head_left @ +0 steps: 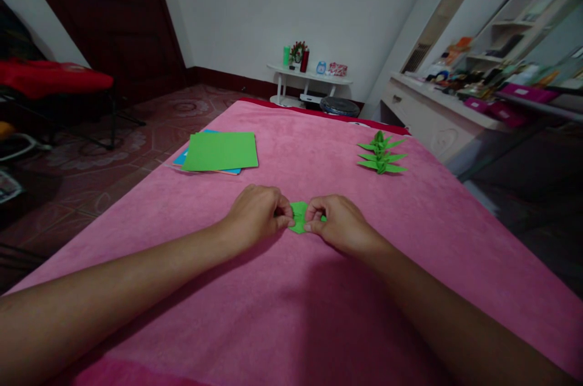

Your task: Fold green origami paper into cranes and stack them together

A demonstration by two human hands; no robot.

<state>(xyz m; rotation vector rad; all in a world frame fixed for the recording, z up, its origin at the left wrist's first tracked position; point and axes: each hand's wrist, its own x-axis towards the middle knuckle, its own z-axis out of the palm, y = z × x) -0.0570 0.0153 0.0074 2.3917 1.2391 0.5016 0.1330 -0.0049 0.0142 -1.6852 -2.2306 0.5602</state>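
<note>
A small piece of folded green paper (299, 216) lies on the pink cloth, between both hands. My left hand (260, 211) pinches its left edge with thumb and fingers. On the right edge, my right hand (339, 219) grips the paper the same way, and a bit of green shows past its fingertips. Some of the paper is hidden behind the fingers. Farther off to the right stand folded green paper figures (381, 155) with pointed tips, set one behind another. A stack of paper sheets (221, 151), green on top with blue beneath, rests at the far left.
The pink cloth (182, 301) covers the surface under my arms. Past its far edge is a low white table (314, 75) with small items. A cluttered dresser (437, 94) stands at the right, a red-covered chair (59, 77) at the left.
</note>
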